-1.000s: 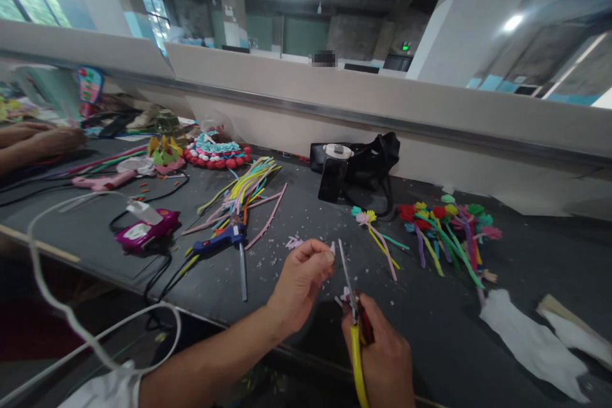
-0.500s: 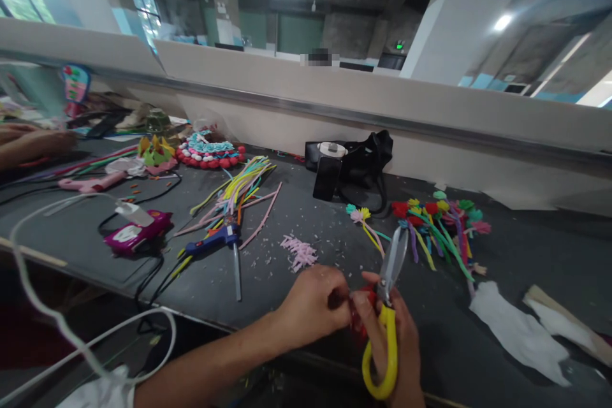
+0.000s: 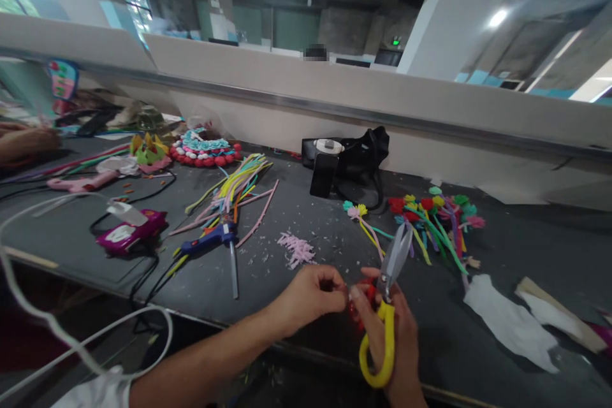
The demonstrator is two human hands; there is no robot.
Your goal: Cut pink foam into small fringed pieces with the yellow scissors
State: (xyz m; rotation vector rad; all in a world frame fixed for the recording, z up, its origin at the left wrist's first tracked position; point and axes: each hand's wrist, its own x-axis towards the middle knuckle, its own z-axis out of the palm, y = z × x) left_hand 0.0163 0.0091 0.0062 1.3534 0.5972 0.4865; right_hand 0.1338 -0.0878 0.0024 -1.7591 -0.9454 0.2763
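Observation:
My right hand [image 3: 399, 338] is wrapped round scissors with yellow handles [image 3: 391, 347], their blades pointing up and away from me. The same hand also holds a shiny red thing [image 3: 362, 309] between thumb and fingers; my fingers cover much of it and its kind is unclear. Close beside it, my left hand [image 3: 313, 296] is closed, thumb and fingertips pinched together at the red thing's left side. Whatever lies in that pinch is too small to make out. Just beyond my hands is a small heap of short pink cut pieces [image 3: 297, 250].
A blue glue gun [image 3: 208, 240] lies left, near a bundle of coloured fuzzy stems [image 3: 243, 182] and a purple device [image 3: 129, 233]. Fuzzy-stem flowers [image 3: 435, 217] lie right, beside white sheets [image 3: 507, 319]. A phone [image 3: 324, 174] leans on a black bag [image 3: 366, 159]. Another person's hand [image 3: 29, 143] is far left.
The view has shifted slightly, so the tabletop things appear a little further left. My hands stay close together at the red thing, with the scissors still in my right hand.

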